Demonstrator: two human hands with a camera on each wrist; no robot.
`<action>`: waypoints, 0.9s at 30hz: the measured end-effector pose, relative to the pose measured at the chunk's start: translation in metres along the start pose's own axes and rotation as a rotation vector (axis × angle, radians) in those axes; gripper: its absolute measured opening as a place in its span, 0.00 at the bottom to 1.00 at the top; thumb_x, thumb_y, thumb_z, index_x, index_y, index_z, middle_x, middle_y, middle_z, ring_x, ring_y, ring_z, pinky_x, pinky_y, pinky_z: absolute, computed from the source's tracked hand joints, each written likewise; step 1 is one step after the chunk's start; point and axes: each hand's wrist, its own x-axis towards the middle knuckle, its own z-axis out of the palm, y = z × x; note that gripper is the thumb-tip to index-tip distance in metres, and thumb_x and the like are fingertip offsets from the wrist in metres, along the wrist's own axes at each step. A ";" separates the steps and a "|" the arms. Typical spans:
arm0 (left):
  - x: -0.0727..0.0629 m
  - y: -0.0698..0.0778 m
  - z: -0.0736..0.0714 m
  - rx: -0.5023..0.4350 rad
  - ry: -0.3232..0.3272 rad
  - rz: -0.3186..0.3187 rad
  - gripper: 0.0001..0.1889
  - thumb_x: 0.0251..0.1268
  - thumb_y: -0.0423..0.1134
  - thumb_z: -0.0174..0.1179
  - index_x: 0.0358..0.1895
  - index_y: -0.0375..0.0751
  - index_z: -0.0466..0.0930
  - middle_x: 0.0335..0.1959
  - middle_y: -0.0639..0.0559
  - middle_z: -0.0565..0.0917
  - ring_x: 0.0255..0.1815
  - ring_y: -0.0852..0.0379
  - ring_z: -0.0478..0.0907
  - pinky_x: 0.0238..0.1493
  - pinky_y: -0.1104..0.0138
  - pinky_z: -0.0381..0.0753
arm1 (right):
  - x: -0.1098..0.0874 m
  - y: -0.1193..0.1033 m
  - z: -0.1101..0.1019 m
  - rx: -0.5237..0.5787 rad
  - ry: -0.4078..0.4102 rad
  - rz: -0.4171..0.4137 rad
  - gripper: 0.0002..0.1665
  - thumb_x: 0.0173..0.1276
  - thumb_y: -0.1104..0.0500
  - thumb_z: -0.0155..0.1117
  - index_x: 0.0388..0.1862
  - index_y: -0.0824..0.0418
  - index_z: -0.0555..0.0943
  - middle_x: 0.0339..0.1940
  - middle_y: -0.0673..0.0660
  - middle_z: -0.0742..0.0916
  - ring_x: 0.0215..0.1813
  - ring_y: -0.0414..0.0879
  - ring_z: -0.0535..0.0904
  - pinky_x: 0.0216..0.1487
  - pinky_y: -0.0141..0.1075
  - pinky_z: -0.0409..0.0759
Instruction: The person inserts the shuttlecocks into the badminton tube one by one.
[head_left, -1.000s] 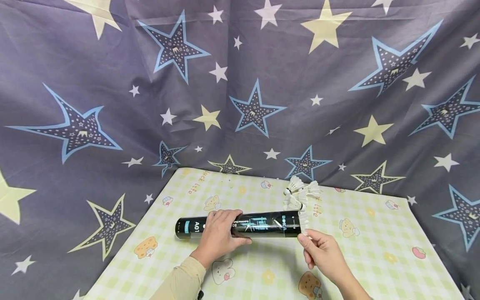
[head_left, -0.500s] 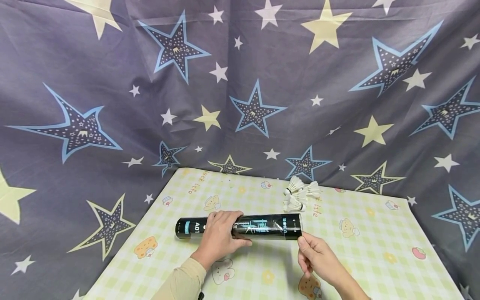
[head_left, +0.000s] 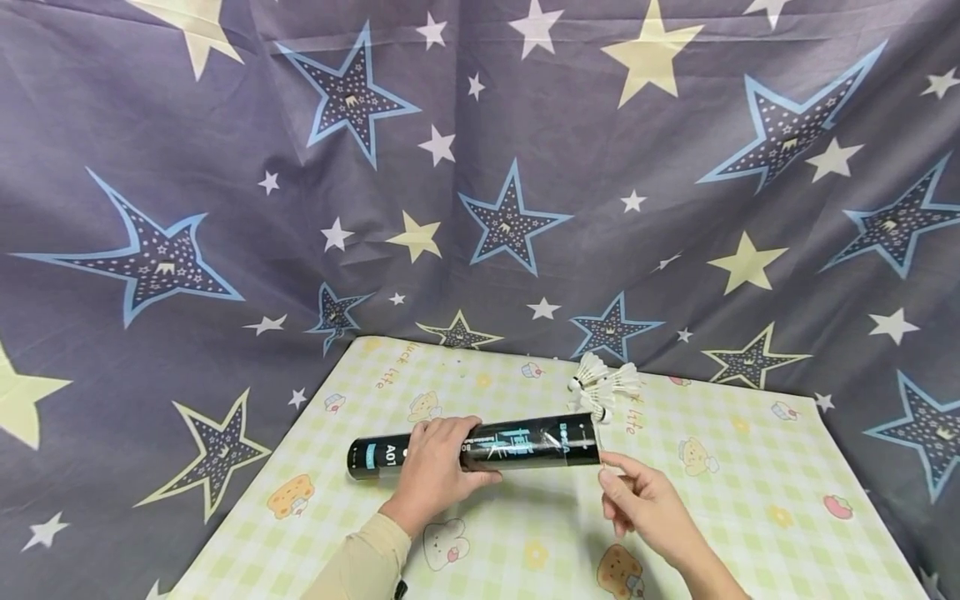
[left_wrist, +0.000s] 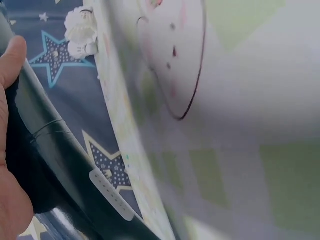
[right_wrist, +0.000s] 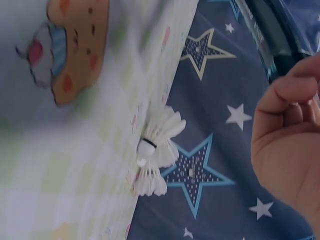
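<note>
From a beige sleeve (head_left: 367, 558), gripping with the left hand (head_left: 441, 468) a glossy black cylindrical tube with blue lettering (head_left: 525, 445), sideways above a pale green-and-white checked tablecloth (head_left: 536, 517); holding the right hand (head_left: 648, 507), with bent fingers, at the tube's right end, cannot tell whether pinching its rim; showing clustered white feather shuttlecocks (head_left: 597, 390) just beyond that end; backed by purple-grey star-printed fabric (head_left: 480, 125).

the left fingers (left_wrist: 13, 55) grip a dark tube (left_wrist: 65, 165), with white shuttlecocks (left_wrist: 81, 30) near the checked tabletop's edge (left_wrist: 116, 90).
</note>
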 end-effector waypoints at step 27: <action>-0.002 -0.018 0.004 0.062 -0.049 -0.030 0.48 0.43 0.70 0.81 0.68 0.51 0.80 0.60 0.51 0.89 0.60 0.46 0.83 0.67 0.46 0.73 | 0.114 0.052 -0.026 -1.224 0.129 -0.102 0.29 0.77 0.57 0.68 0.75 0.48 0.77 0.41 0.62 0.91 0.25 0.53 0.81 0.28 0.49 0.82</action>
